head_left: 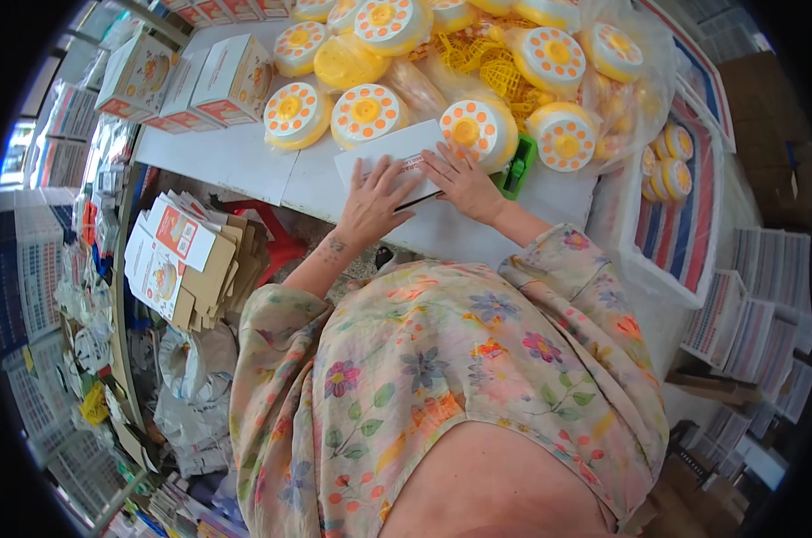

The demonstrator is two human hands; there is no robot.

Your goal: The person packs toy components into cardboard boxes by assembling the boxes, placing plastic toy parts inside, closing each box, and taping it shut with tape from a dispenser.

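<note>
A white carton (370, 157) with red print lies at the front edge of the white table, under both my hands. My left hand (374, 199) rests on its near side with the fingers stretched out. Beside it, my right hand (467, 186) lies on the carton's right part, its fingers also extended. A green tape dispenser (516, 170) stands just right of my right hand. Right behind the carton sit round yellow-and-white units with orange dots (470, 133), some wrapped in clear plastic.
Closed boxes (231, 79) stand at the table's back left. Yellow plastic baskets (500, 76) lie among the round units. Flattened cartons (183, 260) are stacked left of me, near a red stool (280, 238). A lined white crate (670, 229) holds small round pieces at the right.
</note>
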